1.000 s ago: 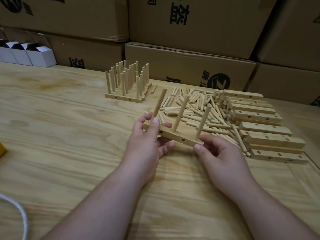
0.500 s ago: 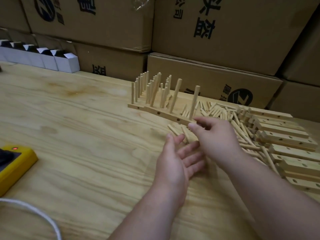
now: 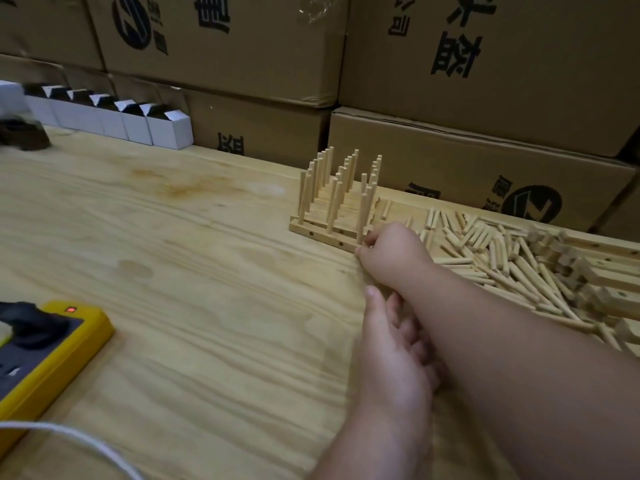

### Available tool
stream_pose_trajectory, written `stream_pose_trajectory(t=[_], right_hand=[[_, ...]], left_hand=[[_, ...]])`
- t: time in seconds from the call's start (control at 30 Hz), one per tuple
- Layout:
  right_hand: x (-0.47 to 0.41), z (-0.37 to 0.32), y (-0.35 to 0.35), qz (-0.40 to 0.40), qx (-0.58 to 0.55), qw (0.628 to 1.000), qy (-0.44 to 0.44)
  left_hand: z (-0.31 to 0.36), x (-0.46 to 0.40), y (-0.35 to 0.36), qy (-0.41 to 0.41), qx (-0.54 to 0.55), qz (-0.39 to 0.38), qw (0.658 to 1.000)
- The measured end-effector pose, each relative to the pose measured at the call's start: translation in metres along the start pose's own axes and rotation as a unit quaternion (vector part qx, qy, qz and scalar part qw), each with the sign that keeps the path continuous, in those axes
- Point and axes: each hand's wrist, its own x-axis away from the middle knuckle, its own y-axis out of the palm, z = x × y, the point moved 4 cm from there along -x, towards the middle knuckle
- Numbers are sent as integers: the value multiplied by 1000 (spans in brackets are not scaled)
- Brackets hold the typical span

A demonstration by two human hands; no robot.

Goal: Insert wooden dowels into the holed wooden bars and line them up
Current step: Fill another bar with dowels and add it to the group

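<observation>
A row of holed wooden bars with upright dowels (image 3: 341,188) stands at the back of the table. The front bar (image 3: 322,233), carrying three dowels, lies flat against that row. My right hand (image 3: 391,258) pinches the bar's right end between thumb and fingertips. My left hand (image 3: 391,344) hovers lower down beside my right forearm, fingers relaxed, holding nothing. A heap of loose dowels (image 3: 495,258) spreads to the right of my right hand. Bare holed bars (image 3: 602,282) are stacked at the far right.
Cardboard boxes (image 3: 450,161) wall off the back of the table. Small white boxes (image 3: 138,123) line the back left. A yellow power strip (image 3: 52,355) with a white cable (image 3: 79,441) lies at the front left. A dark object (image 3: 20,133) rests at the far left.
My right hand carried the three-dowel bar away from me and set it down at the front of the finished row. My left hand let go of it and dropped back.
</observation>
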Motion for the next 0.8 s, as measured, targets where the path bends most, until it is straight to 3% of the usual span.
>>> stream_pose_trajectory(t=[0.57,0.8], right_hand=[[-12,-3,-2,59,42,997,24],[33,9,-41,117,-66,991,-4]], left_hand=[[3,3,-1,-2,47,7,999],[-2,2,2,-7,-21,-17,1000]])
